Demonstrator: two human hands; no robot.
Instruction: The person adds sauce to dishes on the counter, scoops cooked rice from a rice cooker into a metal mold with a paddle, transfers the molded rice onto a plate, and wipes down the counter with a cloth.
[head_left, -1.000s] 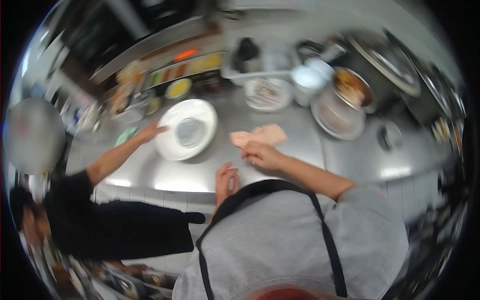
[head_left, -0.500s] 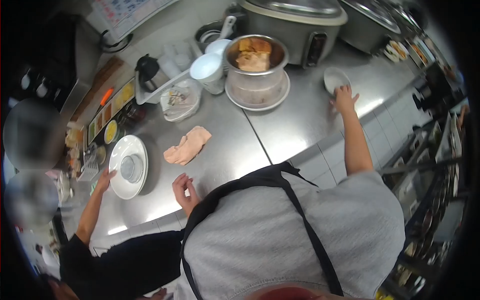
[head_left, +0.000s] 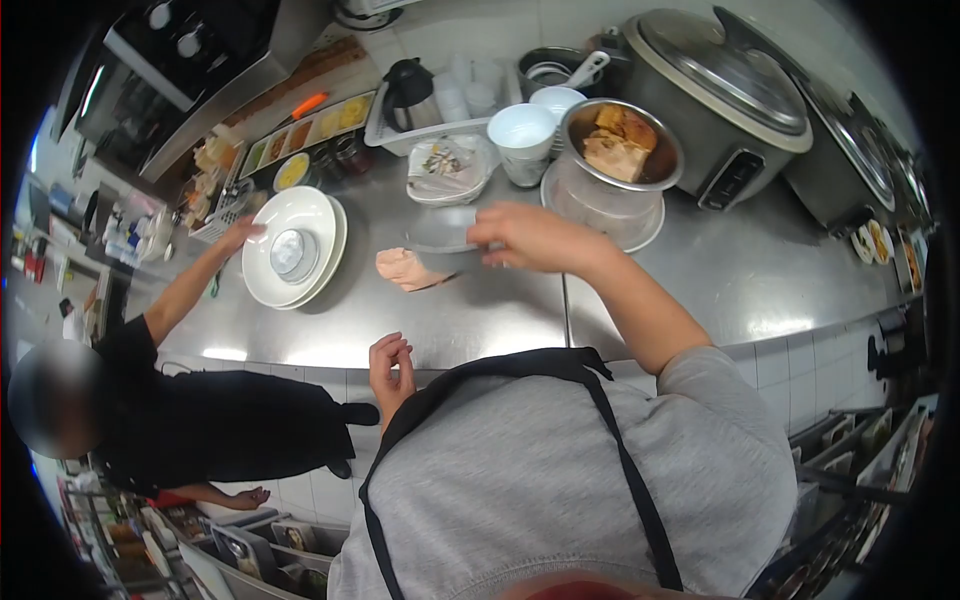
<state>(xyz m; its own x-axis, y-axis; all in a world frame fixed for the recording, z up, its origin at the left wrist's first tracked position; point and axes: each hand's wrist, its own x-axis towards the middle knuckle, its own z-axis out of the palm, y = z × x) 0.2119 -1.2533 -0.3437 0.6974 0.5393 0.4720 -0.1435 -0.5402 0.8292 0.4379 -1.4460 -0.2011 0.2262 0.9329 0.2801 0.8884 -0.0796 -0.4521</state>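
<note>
My right hand grips the rim of a small translucent bowl, held above the steel counter. Just below the bowl in view lies a crumpled peach-coloured cloth, partly covered by it. My left hand hangs near the counter's front edge, its fingers loosely bent with a gap by the thumb, holding nothing. Left of the cloth, two stacked white plates carry a small clear bowl. A co-worker's hand touches the plates' left rim.
Behind my right hand stands a steel pot holding large brown chunks of food. Rice cookers stand at the back right. White cups, a plastic-wrapped container and a condiment tray line the back. A co-worker in black stands at left.
My right hand has carried the small bowl from the counter's right side to above the cloth. The camera has turned, and more of the co-worker shows.
</note>
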